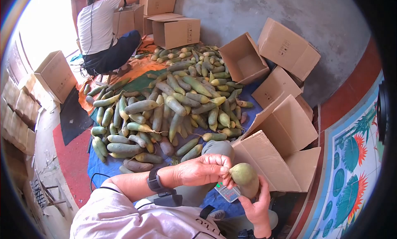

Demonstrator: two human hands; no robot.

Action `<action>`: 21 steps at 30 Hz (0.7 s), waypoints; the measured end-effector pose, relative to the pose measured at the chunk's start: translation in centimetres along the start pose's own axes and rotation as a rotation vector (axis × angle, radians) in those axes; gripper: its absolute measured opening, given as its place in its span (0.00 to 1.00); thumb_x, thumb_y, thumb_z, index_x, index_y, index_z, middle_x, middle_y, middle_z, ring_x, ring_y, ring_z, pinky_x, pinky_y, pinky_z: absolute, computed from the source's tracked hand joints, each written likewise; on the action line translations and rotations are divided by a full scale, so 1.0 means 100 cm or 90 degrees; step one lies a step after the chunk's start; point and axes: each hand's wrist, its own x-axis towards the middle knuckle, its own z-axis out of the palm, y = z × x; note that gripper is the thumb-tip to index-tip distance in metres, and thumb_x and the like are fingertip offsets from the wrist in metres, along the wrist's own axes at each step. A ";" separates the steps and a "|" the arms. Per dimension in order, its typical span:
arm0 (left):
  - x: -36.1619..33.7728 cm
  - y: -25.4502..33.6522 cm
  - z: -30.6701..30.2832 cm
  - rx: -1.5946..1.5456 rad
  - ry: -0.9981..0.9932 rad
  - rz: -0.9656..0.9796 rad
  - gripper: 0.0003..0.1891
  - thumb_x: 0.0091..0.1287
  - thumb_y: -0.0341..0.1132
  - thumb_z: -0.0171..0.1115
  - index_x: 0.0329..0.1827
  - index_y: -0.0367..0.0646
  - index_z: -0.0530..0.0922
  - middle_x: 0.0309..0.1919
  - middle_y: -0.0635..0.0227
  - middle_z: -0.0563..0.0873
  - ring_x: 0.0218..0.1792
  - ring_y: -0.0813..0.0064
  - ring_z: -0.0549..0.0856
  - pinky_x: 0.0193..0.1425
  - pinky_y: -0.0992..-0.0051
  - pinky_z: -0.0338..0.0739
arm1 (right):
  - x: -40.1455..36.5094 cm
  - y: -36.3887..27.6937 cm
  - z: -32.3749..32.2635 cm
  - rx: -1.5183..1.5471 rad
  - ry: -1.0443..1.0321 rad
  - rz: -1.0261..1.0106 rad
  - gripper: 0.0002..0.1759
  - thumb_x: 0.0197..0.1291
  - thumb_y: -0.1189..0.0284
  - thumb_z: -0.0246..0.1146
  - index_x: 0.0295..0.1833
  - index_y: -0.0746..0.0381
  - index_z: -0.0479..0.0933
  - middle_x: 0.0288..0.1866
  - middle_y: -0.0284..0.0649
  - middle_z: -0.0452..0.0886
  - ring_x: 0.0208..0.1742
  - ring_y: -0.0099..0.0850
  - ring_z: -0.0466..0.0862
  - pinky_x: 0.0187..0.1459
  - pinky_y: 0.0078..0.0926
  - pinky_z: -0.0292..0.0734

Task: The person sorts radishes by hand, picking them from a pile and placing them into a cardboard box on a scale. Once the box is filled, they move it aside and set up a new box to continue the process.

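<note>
A green radish [245, 179] is held up in front of me above my lap. My right hand [257, 204] grips it, with fingers and thumb along its right and lower sides. At its near-left end, my left hand [206, 169] has thumb and forefinger pinched on the tip; any thin root between them is too small to make out. Beneath the hands, partly covered, lies a digital scale [227, 192] with a keypad and a green-lit display. Just beyond, a large heap of green radishes [173, 100] spreads over the floor.
Open cardboard boxes [269, 160] stand close on my right, with more boxes [289, 48] by the wall. A blue tarp [97, 166] lies under the heap. Farther back, a person in a white shirt [97, 26] crouches beside a box. A patterned panel [347, 173] is at far right.
</note>
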 end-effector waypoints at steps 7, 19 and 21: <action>-0.021 0.017 -0.018 0.377 0.147 -0.065 0.13 0.72 0.36 0.49 0.51 0.36 0.75 0.42 0.66 0.83 0.48 0.77 0.79 0.58 0.75 0.70 | 0.011 -0.009 -0.047 -0.192 0.224 -0.023 0.30 0.51 0.72 0.60 0.61 0.71 0.64 0.58 0.47 0.70 0.59 0.37 0.70 0.62 0.34 0.61; -0.175 -0.025 -0.190 0.672 0.609 -0.187 0.12 0.68 0.37 0.56 0.41 0.35 0.78 0.33 0.65 0.84 0.36 0.76 0.83 0.44 0.76 0.78 | 0.043 0.061 -0.137 -0.459 0.313 0.112 0.20 0.52 0.79 0.60 0.54 0.68 0.71 0.52 0.47 0.75 0.55 0.37 0.73 0.59 0.30 0.64; -0.198 -0.029 -0.196 0.758 0.642 -0.255 0.11 0.66 0.37 0.56 0.37 0.35 0.79 0.32 0.64 0.84 0.34 0.74 0.84 0.40 0.75 0.78 | 0.048 0.069 -0.136 -0.435 0.271 0.173 0.20 0.50 0.81 0.61 0.52 0.67 0.72 0.49 0.48 0.76 0.52 0.39 0.75 0.57 0.32 0.66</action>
